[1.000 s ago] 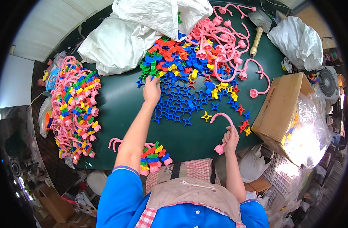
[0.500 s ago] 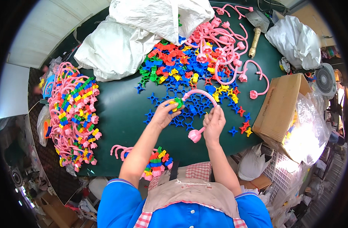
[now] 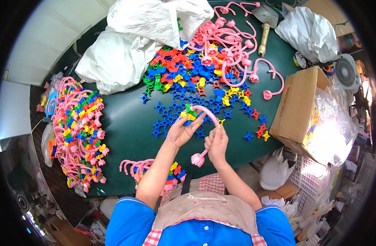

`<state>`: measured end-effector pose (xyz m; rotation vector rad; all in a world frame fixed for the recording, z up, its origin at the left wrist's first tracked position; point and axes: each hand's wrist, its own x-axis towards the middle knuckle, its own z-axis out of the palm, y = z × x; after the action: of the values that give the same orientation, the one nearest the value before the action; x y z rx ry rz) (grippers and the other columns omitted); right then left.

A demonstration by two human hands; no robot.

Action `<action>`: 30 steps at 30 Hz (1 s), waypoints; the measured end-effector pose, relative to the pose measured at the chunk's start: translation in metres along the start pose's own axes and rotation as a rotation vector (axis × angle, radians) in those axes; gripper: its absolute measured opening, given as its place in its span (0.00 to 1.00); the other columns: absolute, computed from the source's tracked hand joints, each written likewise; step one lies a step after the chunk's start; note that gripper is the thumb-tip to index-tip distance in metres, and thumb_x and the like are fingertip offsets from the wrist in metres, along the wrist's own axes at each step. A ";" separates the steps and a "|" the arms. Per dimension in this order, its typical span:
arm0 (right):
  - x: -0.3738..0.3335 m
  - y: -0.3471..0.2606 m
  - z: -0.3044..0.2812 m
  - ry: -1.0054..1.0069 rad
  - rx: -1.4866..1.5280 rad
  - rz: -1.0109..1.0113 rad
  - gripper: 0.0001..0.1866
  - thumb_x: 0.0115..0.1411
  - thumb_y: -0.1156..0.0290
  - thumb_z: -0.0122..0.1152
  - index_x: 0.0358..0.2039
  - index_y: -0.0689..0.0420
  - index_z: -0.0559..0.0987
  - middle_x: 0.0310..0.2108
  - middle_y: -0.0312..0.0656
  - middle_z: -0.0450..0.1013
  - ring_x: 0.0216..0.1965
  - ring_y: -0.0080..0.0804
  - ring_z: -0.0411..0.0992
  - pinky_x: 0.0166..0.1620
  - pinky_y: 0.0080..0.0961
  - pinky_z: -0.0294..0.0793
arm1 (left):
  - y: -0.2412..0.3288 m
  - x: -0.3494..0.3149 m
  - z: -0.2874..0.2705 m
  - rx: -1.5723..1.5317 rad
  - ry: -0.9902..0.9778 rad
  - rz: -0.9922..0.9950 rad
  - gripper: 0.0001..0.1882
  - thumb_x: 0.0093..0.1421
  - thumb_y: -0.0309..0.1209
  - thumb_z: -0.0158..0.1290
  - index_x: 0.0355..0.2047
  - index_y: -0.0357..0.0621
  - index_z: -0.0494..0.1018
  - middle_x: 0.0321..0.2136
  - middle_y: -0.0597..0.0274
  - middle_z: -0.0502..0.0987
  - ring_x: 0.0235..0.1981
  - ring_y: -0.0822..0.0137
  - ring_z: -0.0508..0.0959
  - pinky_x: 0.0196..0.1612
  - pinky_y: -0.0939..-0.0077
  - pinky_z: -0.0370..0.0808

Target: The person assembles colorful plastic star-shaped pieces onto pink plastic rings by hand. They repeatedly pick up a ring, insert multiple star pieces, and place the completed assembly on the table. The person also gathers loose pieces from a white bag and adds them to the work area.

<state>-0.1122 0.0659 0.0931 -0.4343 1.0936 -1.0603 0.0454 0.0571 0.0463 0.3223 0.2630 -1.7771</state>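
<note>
A curved pink plastic tube (image 3: 209, 112) with a flower-shaped cup (image 3: 197, 160) at its lower end arches between my hands over the dark green table. My right hand (image 3: 216, 143) is wrapped round the tube partway along. At the tube's other end, my left hand (image 3: 183, 130) holds a green plastic connector (image 3: 190, 110) and a yellow connector (image 3: 188, 116) in its fingertips. Whether the tube's tip passes through both is hidden. Just beyond my hands lie loose blue star-shaped connectors (image 3: 165, 112), spread over the table.
Mixed coloured connectors (image 3: 175, 61) and loose pink tubes (image 3: 233, 45) are heaped farther back beside white sacks (image 3: 118, 57). Threaded tubes (image 3: 79, 131) pile up at left; a smaller bunch (image 3: 140, 168) lies near my left forearm. A cardboard box (image 3: 294, 106) and a scoop (image 3: 264, 35) are at right.
Both hands have shifted a little left and closer to me with the tube. The green connector now sits higher at the tube's end, and more of the yellow one shows in my left fingers.
</note>
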 end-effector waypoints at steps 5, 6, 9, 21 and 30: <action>0.037 -0.018 -0.032 -0.008 -0.003 0.203 0.21 0.74 0.51 0.42 0.26 0.48 0.61 0.15 0.25 0.50 0.12 0.12 0.45 0.14 0.16 0.42 | -0.009 0.009 -0.012 0.312 0.143 0.120 0.26 0.63 0.17 0.50 0.62 0.43 0.66 0.61 0.47 0.68 0.64 0.46 0.68 0.64 0.53 0.71; 0.044 -0.016 -0.047 -0.023 -0.015 0.204 0.21 0.74 0.50 0.42 0.26 0.48 0.61 0.15 0.25 0.49 0.12 0.12 0.45 0.14 0.16 0.42 | -0.011 0.011 -0.008 0.483 0.187 0.110 0.28 0.62 0.16 0.50 0.63 0.43 0.65 0.61 0.47 0.68 0.63 0.48 0.69 0.63 0.55 0.72; 0.021 -0.003 -0.048 0.059 0.147 0.287 0.22 0.74 0.48 0.42 0.26 0.48 0.61 0.14 0.26 0.48 0.12 0.13 0.43 0.14 0.16 0.40 | -0.023 0.027 0.005 0.499 0.120 0.075 0.33 0.62 0.19 0.52 0.68 0.44 0.59 0.66 0.49 0.61 0.67 0.53 0.64 0.66 0.60 0.67; 0.066 -0.015 -0.095 0.134 0.389 0.526 0.22 0.70 0.46 0.50 0.24 0.46 0.65 0.13 0.23 0.45 0.12 0.14 0.42 0.14 0.16 0.40 | -0.006 0.150 -0.016 2.674 0.401 0.500 0.13 0.51 0.26 0.57 0.39 0.41 0.76 0.42 0.48 0.74 0.39 0.46 0.79 0.40 0.53 0.78; 0.113 -0.055 -0.064 0.179 0.272 0.016 0.22 0.72 0.48 0.46 0.25 0.48 0.63 0.15 0.25 0.47 0.13 0.15 0.42 0.15 0.18 0.42 | -0.013 0.132 -0.012 0.991 0.326 0.207 0.13 0.59 0.24 0.61 0.45 0.39 0.78 0.38 0.55 0.82 0.38 0.65 0.83 0.41 0.70 0.81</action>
<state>-0.1873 -0.0447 0.0483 -0.1142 1.0879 -1.2316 0.0057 -0.0557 -0.0118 1.2955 -0.4420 -1.5247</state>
